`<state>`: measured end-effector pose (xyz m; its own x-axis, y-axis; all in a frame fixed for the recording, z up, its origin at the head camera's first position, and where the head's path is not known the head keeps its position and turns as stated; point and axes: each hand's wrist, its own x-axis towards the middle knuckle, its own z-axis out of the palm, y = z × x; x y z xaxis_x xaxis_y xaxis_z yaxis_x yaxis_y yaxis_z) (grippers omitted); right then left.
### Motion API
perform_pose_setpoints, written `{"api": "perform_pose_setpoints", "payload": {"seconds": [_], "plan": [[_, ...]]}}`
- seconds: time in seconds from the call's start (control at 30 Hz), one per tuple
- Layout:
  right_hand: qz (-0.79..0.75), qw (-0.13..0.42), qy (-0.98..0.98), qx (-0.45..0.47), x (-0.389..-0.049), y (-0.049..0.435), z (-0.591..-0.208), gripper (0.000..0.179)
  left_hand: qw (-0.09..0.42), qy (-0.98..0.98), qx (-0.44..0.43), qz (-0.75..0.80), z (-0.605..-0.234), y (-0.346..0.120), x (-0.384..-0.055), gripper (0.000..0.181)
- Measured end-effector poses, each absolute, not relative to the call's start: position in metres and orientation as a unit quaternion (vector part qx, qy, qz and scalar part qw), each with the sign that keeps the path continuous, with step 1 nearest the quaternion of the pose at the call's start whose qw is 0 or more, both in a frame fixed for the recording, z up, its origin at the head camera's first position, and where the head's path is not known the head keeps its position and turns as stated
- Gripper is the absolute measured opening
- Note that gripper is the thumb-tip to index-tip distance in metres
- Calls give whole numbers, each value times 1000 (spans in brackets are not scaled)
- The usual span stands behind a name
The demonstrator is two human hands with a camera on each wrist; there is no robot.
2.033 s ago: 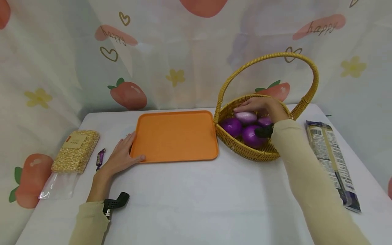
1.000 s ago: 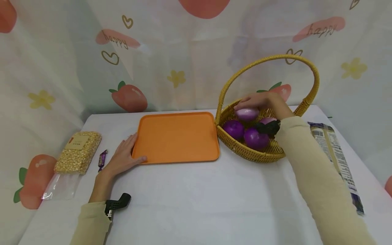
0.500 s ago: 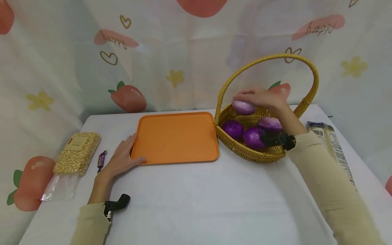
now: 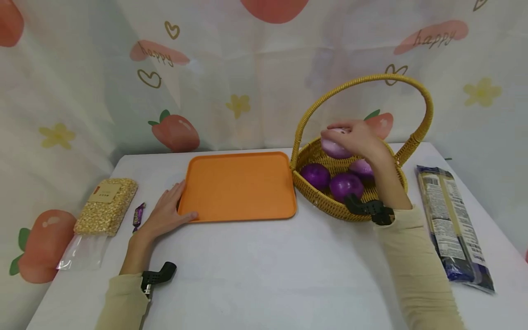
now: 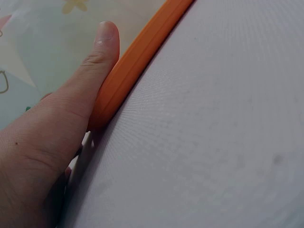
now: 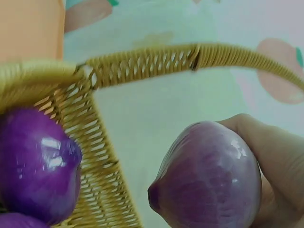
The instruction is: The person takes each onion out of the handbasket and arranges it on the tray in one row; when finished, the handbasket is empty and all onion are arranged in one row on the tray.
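Observation:
My right hand (image 4: 365,142) grips a pale purple onion (image 4: 336,147), raised above the back part of the woven basket (image 4: 326,207) and under its tall handle. Close up in the right wrist view, the held onion (image 6: 206,178) has glossy skin and a dark pointed tip. Three more onions lie in the basket: a dark purple onion (image 4: 315,176) at left, another (image 4: 345,187) in front, and a paler onion (image 4: 361,169) behind it. My left hand (image 4: 165,213) rests at the left front corner of the orange tray (image 4: 239,188), fingers along its side and thumb against the front rim.
A vacuum pack of yellow grains (image 4: 103,206) lies at the left, with a small purple-wrapped candy (image 4: 138,217) beside it. On the right, beyond the basket, is a long blue and beige packet (image 4: 451,227). A printed curtain (image 4: 264,82) hangs behind the table.
My right hand has lifted the pale onion up from among the others in the basket, and the forearm has shifted, uncovering the packet at right. The left hand has stayed at the tray.

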<state>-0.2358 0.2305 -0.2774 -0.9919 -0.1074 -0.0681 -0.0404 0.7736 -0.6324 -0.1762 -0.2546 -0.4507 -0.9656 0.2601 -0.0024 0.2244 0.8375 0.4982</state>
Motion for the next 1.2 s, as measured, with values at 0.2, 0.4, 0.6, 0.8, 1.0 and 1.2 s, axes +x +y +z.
{"api": "perform_pose_setpoints", "payload": {"seconds": [0.2, 0.4, 0.6, 0.8, 1.0, 1.2], "plan": [[-314, 27, 948, -52, -219, 226, -272, 66, 35, 956, 127, 261, -450, -254, -175, 108], [-297, 23, 953, -60, -200, 220, -266, 59, 33, 958, 128, 256, -449, -254, -175, 108], [-297, 30, 949, -105, -184, 205, -253, 45, 31, 958, 124, 258, -448, -255, -176, 108], [-319, 51, 935, -149, -172, 189, -250, 36, 34, 958, 123, 256, -448, -257, -176, 109], [-355, 84, 919, -151, -168, 165, -255, 38, 36, 960, 120, 251, -447, -257, -176, 108], [-380, 105, 903, -168, -176, 141, -275, 39, 38, 959, 122, 253, -445, -256, -177, 109]]}}
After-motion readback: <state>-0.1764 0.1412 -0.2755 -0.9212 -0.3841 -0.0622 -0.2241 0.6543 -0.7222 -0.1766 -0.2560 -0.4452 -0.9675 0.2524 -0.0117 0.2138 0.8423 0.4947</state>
